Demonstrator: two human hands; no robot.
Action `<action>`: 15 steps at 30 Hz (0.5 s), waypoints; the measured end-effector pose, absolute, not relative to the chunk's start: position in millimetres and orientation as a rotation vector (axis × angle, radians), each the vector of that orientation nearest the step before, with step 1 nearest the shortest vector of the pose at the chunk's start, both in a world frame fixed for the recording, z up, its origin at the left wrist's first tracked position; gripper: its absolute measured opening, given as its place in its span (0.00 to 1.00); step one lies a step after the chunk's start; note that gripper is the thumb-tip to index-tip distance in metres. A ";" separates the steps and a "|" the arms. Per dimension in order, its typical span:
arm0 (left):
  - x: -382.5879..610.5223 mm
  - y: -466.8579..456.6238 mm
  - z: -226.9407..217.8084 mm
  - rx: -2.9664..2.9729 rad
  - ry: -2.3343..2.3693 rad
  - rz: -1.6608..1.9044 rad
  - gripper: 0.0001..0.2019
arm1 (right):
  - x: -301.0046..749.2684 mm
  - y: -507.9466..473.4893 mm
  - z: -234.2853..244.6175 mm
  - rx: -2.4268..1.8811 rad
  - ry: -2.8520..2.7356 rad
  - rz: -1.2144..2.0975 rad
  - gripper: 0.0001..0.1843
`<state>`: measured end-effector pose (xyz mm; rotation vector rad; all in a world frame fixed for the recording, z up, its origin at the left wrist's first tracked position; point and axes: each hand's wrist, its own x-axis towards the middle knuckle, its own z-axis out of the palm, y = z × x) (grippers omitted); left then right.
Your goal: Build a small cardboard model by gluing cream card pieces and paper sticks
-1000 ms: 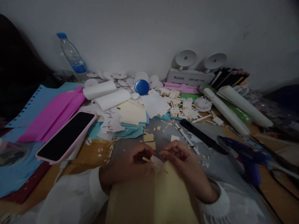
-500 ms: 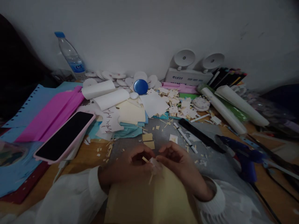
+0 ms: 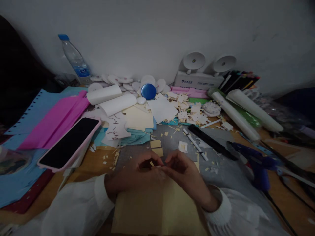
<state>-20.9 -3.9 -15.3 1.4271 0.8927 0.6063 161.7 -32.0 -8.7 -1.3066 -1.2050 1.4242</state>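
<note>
Close together at the middle front, my left hand (image 3: 137, 175) and my right hand (image 3: 185, 177) have their fingertips pinched on a small white paper piece (image 3: 157, 167). A thin pale-yellow strip (image 3: 151, 163) sticks up from it beside my left fingers. Most of the piece is hidden by the fingers and blurred. Below both hands lies a folded yellow paper sheet (image 3: 159, 213), with its crease near the middle. Two small tan cards (image 3: 156, 144) rest just beyond my fingertips. A small white square (image 3: 182, 147) with a yellowish mark lies past my right hand.
A phone (image 3: 71, 142) and pink paper (image 3: 54, 121) lie left, a water bottle (image 3: 75, 60) behind them. Paper cut-outs (image 3: 183, 108) pile up at the back. At right are a pen (image 3: 195, 144), a black bar-shaped object (image 3: 213, 142) and a blue glue gun (image 3: 261, 165).
My right hand has shifted slightly left, closer to my left hand. The small white paper piece has turned and is now mostly covered by the fingers.
</note>
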 end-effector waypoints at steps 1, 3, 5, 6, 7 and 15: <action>-21.0 -4.2 -15.7 1.419 0.896 0.607 0.09 | 160.7 -32.0 -8.7 -1.299 -1.199 1.431 0.19; -20.9 -4.8 -15.2 1.393 0.907 0.612 0.10 | 160.3 -31.6 -8.9 -1.277 -1.207 1.424 0.20; -20.8 -5.0 -13.6 1.373 0.918 0.624 0.10 | 161.8 -30.8 -8.9 -1.264 -1.238 1.391 0.19; -20.6 -4.8 -12.5 1.365 0.917 0.632 0.09 | 163.1 -30.3 -8.7 -1.262 -1.257 1.379 0.19; -20.5 -4.6 -11.5 1.357 0.909 0.640 0.09 | 164.5 -29.9 -8.6 -1.259 -1.276 1.376 0.18; -19.8 -3.4 -8.0 1.355 0.938 0.655 0.07 | 168.9 -30.2 -8.7 -1.208 -1.505 1.333 0.09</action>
